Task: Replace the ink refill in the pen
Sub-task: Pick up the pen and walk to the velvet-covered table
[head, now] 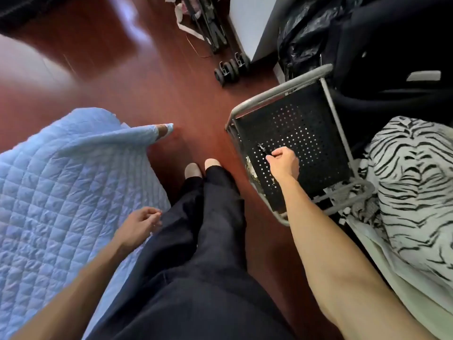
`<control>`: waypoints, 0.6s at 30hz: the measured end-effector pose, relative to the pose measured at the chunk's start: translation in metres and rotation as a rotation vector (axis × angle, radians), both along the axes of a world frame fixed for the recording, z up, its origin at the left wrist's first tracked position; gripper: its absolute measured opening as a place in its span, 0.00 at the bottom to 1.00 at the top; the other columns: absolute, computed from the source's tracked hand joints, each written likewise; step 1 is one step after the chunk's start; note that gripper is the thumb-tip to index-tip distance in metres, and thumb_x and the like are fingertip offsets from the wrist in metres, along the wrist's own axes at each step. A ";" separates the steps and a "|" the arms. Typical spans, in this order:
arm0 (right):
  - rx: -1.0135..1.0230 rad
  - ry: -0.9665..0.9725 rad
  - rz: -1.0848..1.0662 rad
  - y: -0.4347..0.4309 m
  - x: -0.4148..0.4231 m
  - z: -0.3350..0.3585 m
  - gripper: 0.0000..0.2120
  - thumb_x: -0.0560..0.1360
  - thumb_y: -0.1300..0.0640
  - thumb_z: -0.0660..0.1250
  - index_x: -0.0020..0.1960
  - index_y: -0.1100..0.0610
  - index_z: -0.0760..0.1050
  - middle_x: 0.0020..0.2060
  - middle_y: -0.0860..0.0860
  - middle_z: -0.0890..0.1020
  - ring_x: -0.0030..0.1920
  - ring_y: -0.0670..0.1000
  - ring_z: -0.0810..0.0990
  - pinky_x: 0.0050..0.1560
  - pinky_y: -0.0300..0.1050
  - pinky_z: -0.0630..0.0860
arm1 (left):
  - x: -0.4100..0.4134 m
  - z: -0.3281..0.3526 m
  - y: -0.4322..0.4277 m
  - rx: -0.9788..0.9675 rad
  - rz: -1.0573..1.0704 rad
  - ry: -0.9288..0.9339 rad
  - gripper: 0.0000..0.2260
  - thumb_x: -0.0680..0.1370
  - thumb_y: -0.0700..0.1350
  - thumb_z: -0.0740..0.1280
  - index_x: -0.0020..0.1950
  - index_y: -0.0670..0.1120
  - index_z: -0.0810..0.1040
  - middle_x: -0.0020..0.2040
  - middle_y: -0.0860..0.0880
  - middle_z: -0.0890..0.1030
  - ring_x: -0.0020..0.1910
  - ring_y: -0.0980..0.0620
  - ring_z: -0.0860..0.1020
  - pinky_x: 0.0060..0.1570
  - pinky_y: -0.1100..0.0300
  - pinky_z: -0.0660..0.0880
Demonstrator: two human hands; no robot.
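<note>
My right hand (pixel 284 164) reaches out over the black perforated seat (pixel 306 123) of a grey-framed chair. Its fingers are closed on a thin dark pen (pixel 262 148), whose tip sticks out to the upper left just above the seat. My left hand (pixel 138 227) hangs low by my left thigh, next to the light blue quilt, its fingers loosely curled with nothing in them. No separate refill shows anywhere in view.
A light blue quilted cover (pixel 61 187) fills the left side. A zebra-striped blanket (pixel 414 187) lies on the right. Folded black wheeled frame (pixel 220 57) and black bags (pixel 318 28) stand at the back. My dark-trousered legs stand on the red-brown floor (pixel 171 94).
</note>
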State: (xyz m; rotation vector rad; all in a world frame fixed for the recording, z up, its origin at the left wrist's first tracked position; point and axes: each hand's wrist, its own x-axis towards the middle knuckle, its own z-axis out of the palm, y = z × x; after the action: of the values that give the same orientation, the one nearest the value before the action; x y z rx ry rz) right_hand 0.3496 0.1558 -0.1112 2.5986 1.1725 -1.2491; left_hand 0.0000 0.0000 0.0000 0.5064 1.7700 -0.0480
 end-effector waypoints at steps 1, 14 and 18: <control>-0.016 -0.014 0.020 0.004 0.002 -0.006 0.09 0.78 0.54 0.76 0.58 0.53 0.84 0.52 0.52 0.88 0.55 0.55 0.86 0.51 0.46 0.77 | 0.003 -0.008 0.001 0.015 0.007 -0.010 0.07 0.85 0.40 0.61 0.54 0.40 0.79 0.46 0.39 0.82 0.40 0.45 0.78 0.36 0.59 0.71; -0.073 -0.051 0.113 0.002 0.023 -0.046 0.10 0.77 0.53 0.78 0.57 0.52 0.83 0.53 0.50 0.83 0.50 0.49 0.74 0.48 0.46 0.70 | 0.030 -0.041 0.029 0.047 -0.094 -0.026 0.07 0.84 0.42 0.63 0.51 0.47 0.80 0.42 0.48 0.84 0.33 0.59 0.80 0.38 0.64 0.73; -0.082 -0.002 0.098 -0.001 0.018 -0.032 0.09 0.77 0.53 0.78 0.56 0.53 0.84 0.53 0.52 0.87 0.53 0.52 0.81 0.50 0.46 0.75 | 0.028 -0.030 0.034 0.044 -0.097 -0.021 0.07 0.84 0.41 0.62 0.55 0.43 0.80 0.45 0.44 0.84 0.36 0.53 0.80 0.38 0.64 0.72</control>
State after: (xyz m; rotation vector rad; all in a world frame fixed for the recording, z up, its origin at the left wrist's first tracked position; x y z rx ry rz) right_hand 0.3674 0.1551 -0.1429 2.4517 1.2057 -1.2477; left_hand 0.0279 0.0344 -0.0299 0.6223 1.7287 -0.0708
